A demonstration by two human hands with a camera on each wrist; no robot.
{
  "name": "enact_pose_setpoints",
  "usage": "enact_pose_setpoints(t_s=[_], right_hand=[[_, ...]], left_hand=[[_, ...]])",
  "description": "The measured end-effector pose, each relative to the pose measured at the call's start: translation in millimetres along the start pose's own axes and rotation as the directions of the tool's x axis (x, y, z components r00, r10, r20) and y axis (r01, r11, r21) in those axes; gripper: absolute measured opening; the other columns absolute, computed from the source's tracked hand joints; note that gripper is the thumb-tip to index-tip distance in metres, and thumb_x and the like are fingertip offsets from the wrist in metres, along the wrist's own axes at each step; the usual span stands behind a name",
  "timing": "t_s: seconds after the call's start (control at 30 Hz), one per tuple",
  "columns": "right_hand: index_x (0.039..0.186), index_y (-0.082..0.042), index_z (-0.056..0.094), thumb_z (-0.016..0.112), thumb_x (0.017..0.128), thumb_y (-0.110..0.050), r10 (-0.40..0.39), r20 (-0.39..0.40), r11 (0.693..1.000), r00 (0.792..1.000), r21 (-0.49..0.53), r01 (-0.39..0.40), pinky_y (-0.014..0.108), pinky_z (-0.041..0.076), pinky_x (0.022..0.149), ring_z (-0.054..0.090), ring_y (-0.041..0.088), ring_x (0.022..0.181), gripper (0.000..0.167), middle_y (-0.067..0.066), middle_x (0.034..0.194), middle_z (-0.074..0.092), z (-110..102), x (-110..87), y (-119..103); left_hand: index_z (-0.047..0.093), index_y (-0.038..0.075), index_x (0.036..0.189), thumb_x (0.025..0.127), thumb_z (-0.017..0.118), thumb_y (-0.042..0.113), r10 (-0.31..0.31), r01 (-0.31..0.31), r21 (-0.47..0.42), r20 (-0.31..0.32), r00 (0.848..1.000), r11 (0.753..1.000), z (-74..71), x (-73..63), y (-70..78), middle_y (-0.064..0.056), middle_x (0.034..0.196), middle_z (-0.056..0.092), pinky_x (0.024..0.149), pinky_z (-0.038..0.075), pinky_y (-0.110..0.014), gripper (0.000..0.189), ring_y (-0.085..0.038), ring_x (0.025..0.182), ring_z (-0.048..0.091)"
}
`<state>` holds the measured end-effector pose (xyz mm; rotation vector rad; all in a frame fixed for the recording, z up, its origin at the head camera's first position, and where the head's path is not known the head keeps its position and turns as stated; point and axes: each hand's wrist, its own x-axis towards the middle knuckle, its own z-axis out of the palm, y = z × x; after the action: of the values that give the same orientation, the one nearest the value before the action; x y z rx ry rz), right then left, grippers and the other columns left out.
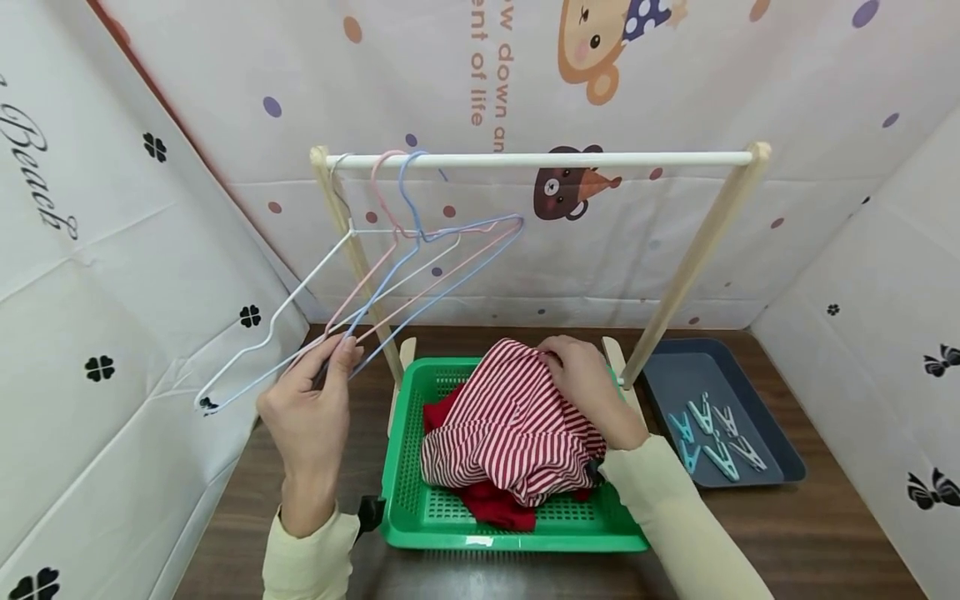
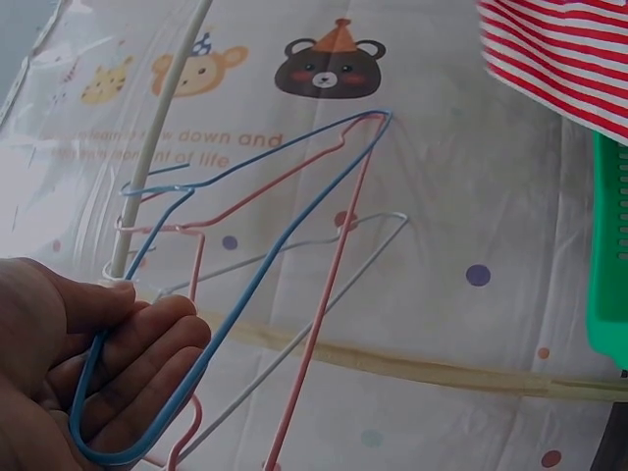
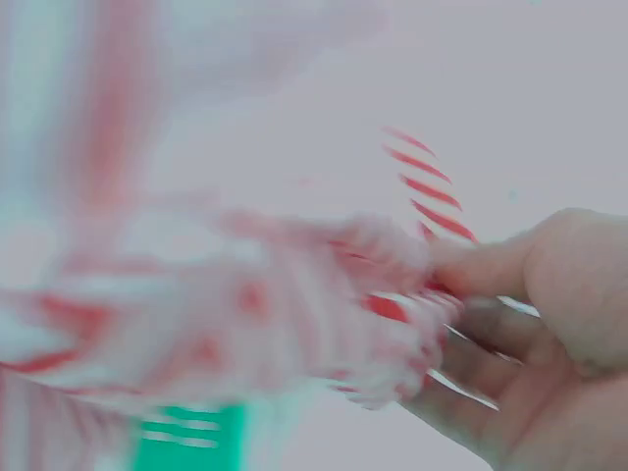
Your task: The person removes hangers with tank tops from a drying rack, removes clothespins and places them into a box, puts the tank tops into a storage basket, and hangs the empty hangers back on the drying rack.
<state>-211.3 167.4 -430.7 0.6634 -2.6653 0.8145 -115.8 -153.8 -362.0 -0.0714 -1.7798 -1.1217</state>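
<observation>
My left hand pinches the lower left corner of a blue wire hanger, thumb against curled fingers. That hanger's hook is over the white rod of a rack. Beside it on the rod hang a pink hanger and a white hanger. With my right hand I grip the upper right edge of a red-and-white striped garment between thumb and fingers. The bunched garment lies over a green basket, its top edge lifted; much of the right wrist view is blurred by it.
Dark red cloth lies under the striped garment. Wooden rack posts stand on both sides behind the basket. A grey tray at the right holds several clothespins. Printed sheets surround the brown table.
</observation>
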Motion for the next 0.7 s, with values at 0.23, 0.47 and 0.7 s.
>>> enact_pose_setpoints(t_s=[0.23,0.47,0.7], right_hand=[[0.111,-0.003,0.079,0.07,0.102,-0.003,-0.121,0.309,0.992,0.943,0.022,0.121,0.043,0.061,0.08,0.072,0.024,0.091,0.012,0.007,0.103,0.077,-32,-12.2,-22],[0.122,-0.004,0.076,0.071,0.105,-0.019,-0.049,0.615,0.998,0.787,0.01,0.055,0.045,0.058,0.088,0.07,0.021,0.096,0.023,0.007,0.111,0.075,-5,-28.1,-19],[0.132,-0.001,0.071,0.07,0.106,-0.022,-0.005,0.573,0.999,0.82,0.031,-0.015,0.052,0.055,0.101,0.068,0.031,0.116,0.034,0.014,0.126,0.072,-9,-30.8,-21]], left_hand=[[0.084,-0.002,0.103,0.094,0.081,0.001,0.007,-0.007,-0.021,-0.01,1.0,1.0,-1.0,0.9,-1.5,-0.013,0.088,0.08,0.074,0.056,-0.012,0.01,0.002,0.083,0.074],[0.083,-0.003,0.105,0.093,0.082,-0.001,0.017,-0.016,-0.041,0.008,1.0,0.999,3.7,-1.4,-3.7,-0.014,0.094,0.08,0.074,0.057,-0.013,0.012,0.001,0.085,0.074],[0.083,-0.002,0.107,0.093,0.083,0.002,0.013,-0.013,0.023,-0.011,1.0,1.0,-0.1,-1.5,-3.1,-0.015,0.104,0.079,0.077,0.055,-0.011,0.015,0.0,0.094,0.072]])
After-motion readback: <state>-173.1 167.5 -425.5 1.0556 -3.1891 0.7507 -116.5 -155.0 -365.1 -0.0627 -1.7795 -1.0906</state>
